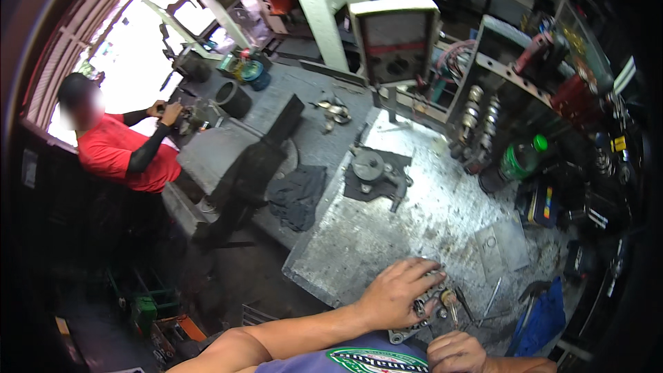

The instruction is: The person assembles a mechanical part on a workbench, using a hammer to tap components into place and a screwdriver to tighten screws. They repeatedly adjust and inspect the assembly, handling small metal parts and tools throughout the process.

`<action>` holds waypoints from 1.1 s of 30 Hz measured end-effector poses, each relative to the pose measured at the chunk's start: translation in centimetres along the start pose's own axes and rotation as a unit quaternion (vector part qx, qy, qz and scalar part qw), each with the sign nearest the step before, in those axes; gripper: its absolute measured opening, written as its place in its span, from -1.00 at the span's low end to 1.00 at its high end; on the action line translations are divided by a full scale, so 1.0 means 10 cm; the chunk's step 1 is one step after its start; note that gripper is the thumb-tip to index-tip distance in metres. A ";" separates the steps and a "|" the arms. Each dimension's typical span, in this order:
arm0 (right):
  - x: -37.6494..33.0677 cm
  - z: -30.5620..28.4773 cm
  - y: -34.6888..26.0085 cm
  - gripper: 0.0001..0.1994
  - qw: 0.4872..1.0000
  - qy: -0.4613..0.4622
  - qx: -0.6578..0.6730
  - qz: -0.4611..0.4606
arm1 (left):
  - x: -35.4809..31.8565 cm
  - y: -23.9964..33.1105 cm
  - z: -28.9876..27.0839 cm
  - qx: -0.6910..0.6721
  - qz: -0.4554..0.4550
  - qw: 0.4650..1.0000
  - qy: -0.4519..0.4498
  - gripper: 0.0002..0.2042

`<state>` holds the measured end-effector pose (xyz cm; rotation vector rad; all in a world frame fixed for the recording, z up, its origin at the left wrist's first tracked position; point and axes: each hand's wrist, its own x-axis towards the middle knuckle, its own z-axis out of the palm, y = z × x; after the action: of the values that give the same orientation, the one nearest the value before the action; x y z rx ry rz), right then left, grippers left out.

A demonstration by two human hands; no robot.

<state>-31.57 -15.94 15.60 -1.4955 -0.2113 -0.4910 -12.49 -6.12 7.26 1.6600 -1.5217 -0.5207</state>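
Note:
An alternator-like metal part (440,311) with a round, open-worked housing sits at the near edge of the metal bench (359,249). Over its top and left side curls my left hand (400,295), gripping it. Close to its near right side, my right hand (457,354) is closed with the fingers bent in. Whatever the right hand holds, if anything, is hidden. Just right of the alternator lie a thin rod (492,297) and dark slender tools.
A round pulley-like part (368,164) rests on dark cloth farther back. A green-capped bottle (521,159), a blue cloth (544,314) and metal shafts (472,114) line the right. At far left, a person in a red shirt (128,145) works beside a vise-like block (221,152).

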 end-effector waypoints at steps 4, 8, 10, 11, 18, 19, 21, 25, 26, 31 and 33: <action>-0.03 -0.07 0.02 -0.72 1.000 0.019 -0.008 0.012 | 0.04 0.04 -0.04 -0.020 -0.010 1.000 0.009 -0.51; -0.09 -0.13 0.09 -0.76 0.999 -0.039 0.016 0.010 | 0.07 0.08 -0.05 -0.007 -0.018 0.999 0.026 -0.51; -0.14 -0.10 0.10 -0.75 0.997 0.021 0.071 -0.007 | 0.05 0.08 -0.04 -0.013 -0.025 0.999 0.016 -0.50; -0.14 -0.08 0.13 -0.77 1.000 0.009 0.018 -0.013 | 0.07 0.05 -0.04 -0.013 -0.015 1.000 0.010 -0.50; -0.14 0.04 0.03 -0.75 0.992 0.029 -0.126 -0.005 | -0.02 0.13 0.08 0.050 -0.038 0.996 0.067 -0.47; -0.18 0.02 0.02 -0.77 0.988 0.094 -0.126 0.007 | -0.02 0.13 0.09 0.035 -0.038 0.997 0.063 -0.46; -0.33 0.10 -0.06 -0.67 0.970 0.211 -0.086 0.090 | -0.04 0.15 0.08 0.015 -0.053 0.997 0.056 -0.41; -0.74 0.32 -0.31 -0.65 0.948 0.315 -0.033 -0.016 | -0.06 0.18 0.06 0.019 -0.070 0.997 0.029 -0.37; -0.85 0.28 -0.41 -0.82 0.952 0.292 -0.088 -0.003 | -0.08 0.20 0.04 0.027 -0.078 0.996 0.019 -0.33; -1.40 0.32 -0.46 -0.74 0.848 0.287 -0.383 0.229 | -0.30 0.33 -0.10 0.108 -0.109 0.988 0.025 -0.20; -1.65 0.29 -0.34 -0.67 0.808 0.317 -0.395 0.302 | -0.46 0.37 -0.08 0.151 -0.136 0.978 0.048 -0.20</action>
<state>-47.17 -10.07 11.79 -1.9699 1.1030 -0.5488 -15.05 -1.31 9.66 2.1165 -1.3611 -0.3571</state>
